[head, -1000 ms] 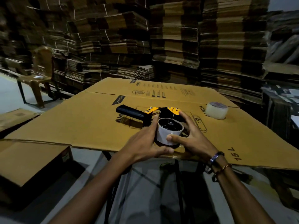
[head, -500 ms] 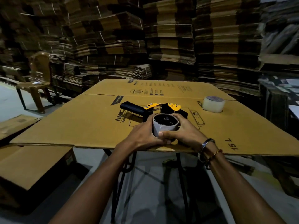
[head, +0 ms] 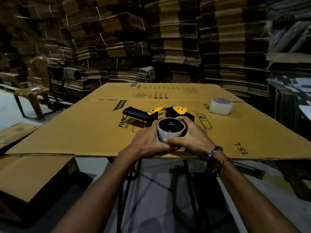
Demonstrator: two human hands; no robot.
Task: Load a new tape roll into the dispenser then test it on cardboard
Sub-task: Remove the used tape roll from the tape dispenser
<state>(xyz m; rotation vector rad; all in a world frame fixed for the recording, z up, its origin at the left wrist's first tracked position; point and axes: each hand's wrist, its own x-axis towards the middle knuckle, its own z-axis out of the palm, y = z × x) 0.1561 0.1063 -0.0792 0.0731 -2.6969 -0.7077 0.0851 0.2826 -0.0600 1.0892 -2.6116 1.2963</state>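
- Since a second ago: grey core pulled nearer the cardboard's front edge, both hands closed tighter round it.
- Brown chair (head: 36,84): far left, on floor.
- Left hand (head: 148,142): fingers curled round empty grey core (head: 171,133).
- Tape dispenser (head: 156,113): black and yellow, lying on flat cardboard sheet (head: 84,132), core on its hub.
- Right hand (head: 191,138): fingers wrapped round core.
- New tape roll (head: 221,106): far right on cardboard, well apart.

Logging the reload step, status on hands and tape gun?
Left hand and right hand both grip the grey core on the tape gun. New tape roll waits untouched on the cardboard. Nothing blocking.
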